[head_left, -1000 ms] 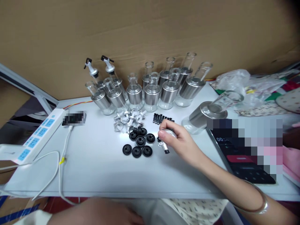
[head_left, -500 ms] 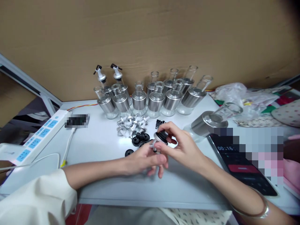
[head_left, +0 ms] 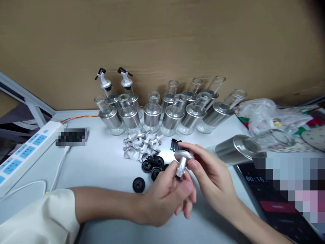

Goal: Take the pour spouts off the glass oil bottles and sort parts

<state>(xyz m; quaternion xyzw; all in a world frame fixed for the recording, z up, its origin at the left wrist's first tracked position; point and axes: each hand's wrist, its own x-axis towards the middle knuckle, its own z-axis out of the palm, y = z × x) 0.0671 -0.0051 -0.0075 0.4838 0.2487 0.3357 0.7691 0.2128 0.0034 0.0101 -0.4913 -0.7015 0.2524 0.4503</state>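
A silver bottle pourer [head_left: 181,164] with a round flange and a black tip is between my hands, above the near part of the table. My right hand [head_left: 215,174] grips the flange from the right with thumb and fingers. Around the narrow spout end, my left hand [head_left: 165,196] has its thumb and forefinger closed; its other fingers curl below. Just beyond lie several black ringed stoppers [head_left: 138,185], a heap of silver pourer parts [head_left: 142,145] and a small cluster of black levers [head_left: 175,145].
Several glass bottles with steel sleeves [head_left: 152,115] stand along the back; two carry pourers [head_left: 126,78]. One bottle [head_left: 236,149] leans at the right, beside a phone [head_left: 276,203]. A power strip [head_left: 27,152] and white cable lie left. Plastic bags [head_left: 261,113] sit at back right.
The pourer has tilted so its spout points down toward me, and my left fingers have closed in around that end. The view has shifted closer to the table.
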